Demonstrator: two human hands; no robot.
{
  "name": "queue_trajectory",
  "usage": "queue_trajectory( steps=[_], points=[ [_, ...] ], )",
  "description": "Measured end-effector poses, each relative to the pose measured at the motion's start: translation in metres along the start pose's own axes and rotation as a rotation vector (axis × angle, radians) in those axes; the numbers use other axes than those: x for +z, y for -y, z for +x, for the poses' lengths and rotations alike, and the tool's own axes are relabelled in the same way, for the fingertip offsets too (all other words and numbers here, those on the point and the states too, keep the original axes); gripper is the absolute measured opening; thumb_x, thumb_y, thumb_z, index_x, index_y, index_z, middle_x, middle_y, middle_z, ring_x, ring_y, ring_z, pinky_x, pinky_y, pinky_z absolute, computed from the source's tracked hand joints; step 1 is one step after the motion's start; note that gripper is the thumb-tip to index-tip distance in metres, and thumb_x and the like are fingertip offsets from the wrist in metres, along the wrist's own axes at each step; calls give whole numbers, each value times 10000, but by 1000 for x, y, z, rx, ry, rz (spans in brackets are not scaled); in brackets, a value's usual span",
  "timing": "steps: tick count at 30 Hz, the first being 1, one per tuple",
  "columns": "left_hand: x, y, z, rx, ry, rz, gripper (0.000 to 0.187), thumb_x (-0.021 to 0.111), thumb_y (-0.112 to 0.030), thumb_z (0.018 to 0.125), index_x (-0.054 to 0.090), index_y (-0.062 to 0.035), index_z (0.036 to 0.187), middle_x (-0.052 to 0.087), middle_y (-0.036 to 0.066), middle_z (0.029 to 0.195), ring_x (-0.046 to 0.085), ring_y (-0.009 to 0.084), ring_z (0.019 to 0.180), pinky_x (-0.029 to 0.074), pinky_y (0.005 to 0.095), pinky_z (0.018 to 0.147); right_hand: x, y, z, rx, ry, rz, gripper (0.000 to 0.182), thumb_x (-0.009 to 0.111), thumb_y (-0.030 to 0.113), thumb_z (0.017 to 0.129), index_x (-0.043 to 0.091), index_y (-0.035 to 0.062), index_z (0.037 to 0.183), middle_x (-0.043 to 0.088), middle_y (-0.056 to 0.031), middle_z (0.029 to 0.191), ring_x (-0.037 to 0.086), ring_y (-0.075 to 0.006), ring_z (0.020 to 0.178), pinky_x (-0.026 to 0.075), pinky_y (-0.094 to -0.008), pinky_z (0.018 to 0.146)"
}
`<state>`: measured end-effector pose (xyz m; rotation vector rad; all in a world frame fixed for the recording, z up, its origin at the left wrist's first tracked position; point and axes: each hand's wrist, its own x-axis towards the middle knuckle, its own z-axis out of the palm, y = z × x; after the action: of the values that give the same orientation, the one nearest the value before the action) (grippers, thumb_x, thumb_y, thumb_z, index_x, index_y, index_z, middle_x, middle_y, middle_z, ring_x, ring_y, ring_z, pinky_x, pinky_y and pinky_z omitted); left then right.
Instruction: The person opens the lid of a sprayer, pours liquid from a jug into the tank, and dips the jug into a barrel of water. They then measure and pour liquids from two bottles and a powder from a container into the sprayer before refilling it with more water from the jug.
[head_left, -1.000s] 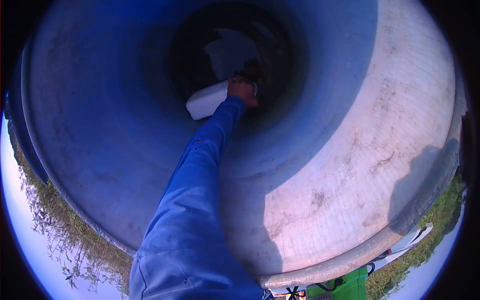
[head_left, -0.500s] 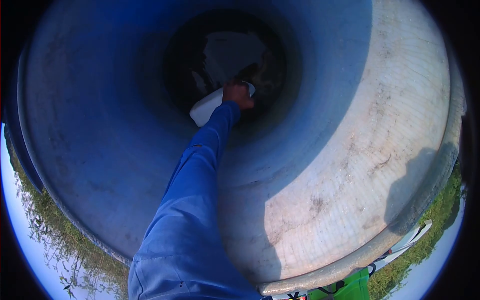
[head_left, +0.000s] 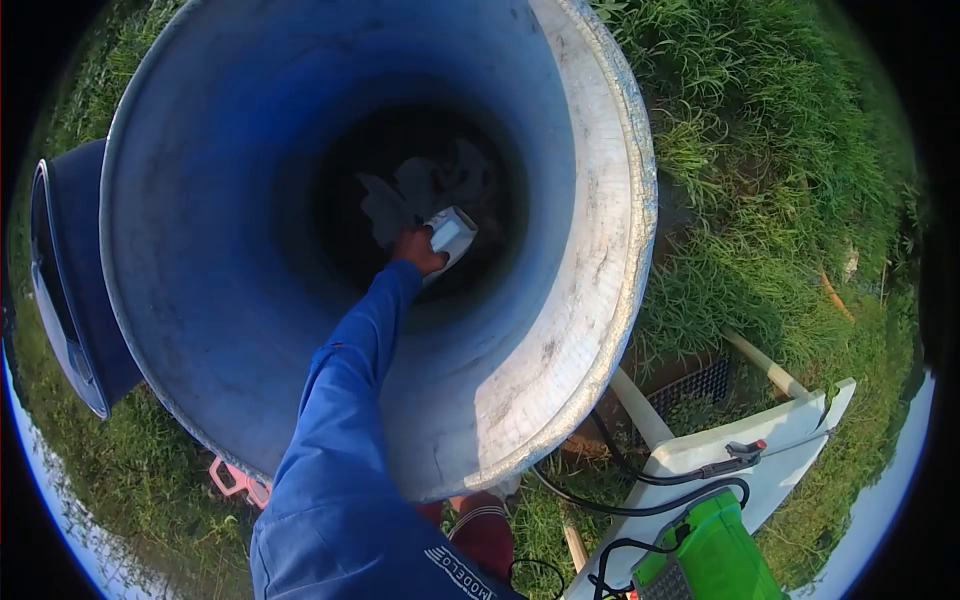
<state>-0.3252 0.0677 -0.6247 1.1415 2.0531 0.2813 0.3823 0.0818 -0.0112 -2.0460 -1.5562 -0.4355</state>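
My left hand (head_left: 420,250), at the end of a blue sleeve, reaches deep inside a large blue drum (head_left: 230,330). Its fingers are closed on a white container (head_left: 452,236) with an open end, tilted above or at the dark liquid (head_left: 385,205) low in the drum. Pale reflections break up the liquid's surface. Whether the container touches the liquid is hard to tell. My right hand is out of view.
Another blue barrel (head_left: 95,270) lies left of the drum. At the lower right are a white board (head_left: 690,455) on wooden poles, black hoses (head_left: 610,510) and a green device (head_left: 715,555). A pink object (head_left: 235,477) shows below the rim. Grass (head_left: 760,150) surrounds the drum.
The view has pulled back, showing the drum's rim and more ground. My left hand has turned the white container, whose open end now points up and right.
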Motion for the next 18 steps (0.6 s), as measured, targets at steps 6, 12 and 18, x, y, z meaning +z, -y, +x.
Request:
queue_trajectory(
  steps=[6,12,18],
  points=[
    [-70,-30,-57,210,-36,119,495,758,-355,642,733,29,954,711,250,1009,669,422,967,546,476,920,-67,-16,-17,31,-89,22,469,466,322,1048,627,-71,1245,645,-230,1132,644,-339,1100,504,-484,938],
    [-214,-128,-114,181,-109,60,445,736,-324,627,715,30,897,702,241,957,654,408,988,534,470,909,-174,-51,-68,110,-206,33,463,470,318,1047,627,-70,1246,645,-227,1122,644,-339,1095,504,-484,933],
    [-363,-236,-229,709,-494,17,368,666,-244,550,575,33,776,582,205,784,552,430,786,468,508,751,-306,-137,-172,661,-532,874,458,474,315,1046,626,-69,1246,645,-224,1112,643,-339,1090,504,-485,929]
  ],
)
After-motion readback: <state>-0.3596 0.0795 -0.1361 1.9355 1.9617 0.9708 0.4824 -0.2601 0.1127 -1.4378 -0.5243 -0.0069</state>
